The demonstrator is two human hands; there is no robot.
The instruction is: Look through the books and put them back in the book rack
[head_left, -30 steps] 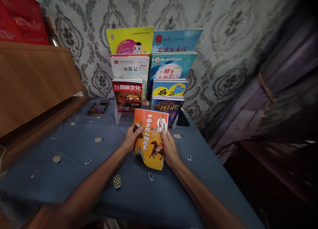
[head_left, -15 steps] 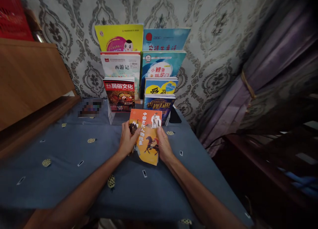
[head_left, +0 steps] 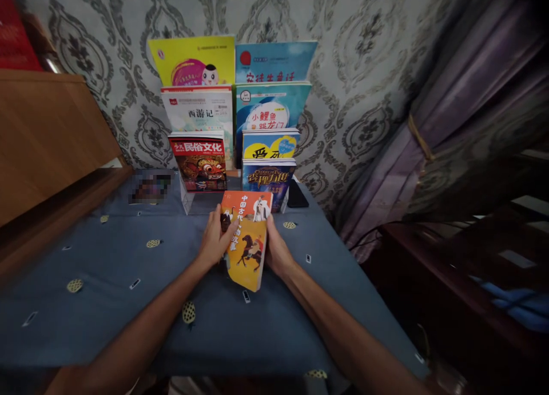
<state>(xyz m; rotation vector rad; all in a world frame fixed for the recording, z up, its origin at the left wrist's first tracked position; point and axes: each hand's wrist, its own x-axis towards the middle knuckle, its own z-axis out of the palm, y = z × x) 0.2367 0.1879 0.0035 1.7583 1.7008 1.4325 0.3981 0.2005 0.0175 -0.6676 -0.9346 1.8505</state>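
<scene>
- While your left hand (head_left: 215, 235) grasps one long side, thumb across the cover, and your right hand (head_left: 277, 249) grasps the other, the orange-and-yellow paperback (head_left: 252, 268) sits between them, front cover showing; whether it touches the cloth cannot be told.
- Just beyond your grip: clear tiered book rack (head_left: 187, 202), filled with upright books.
- Beyond, left of your grip: red-bannered folk-culture magazine (head_left: 199, 163), lowest on that side.
- Beyond, right of your grip: dark-blue book (head_left: 271, 176), partly hidden by the paperback.
- Farther right: black smartphone (head_left: 297, 195), flat beside the rack.
- Under your forearms: blue pineapple-print tablecloth (head_left: 128, 320).
- Hazard, judged: uneven squeezing could bow the soft cover; a slack right thumb could let that side slip.
- Hazard, judged: pushing forward too low could knock the dark-blue book or shift the rack.
</scene>
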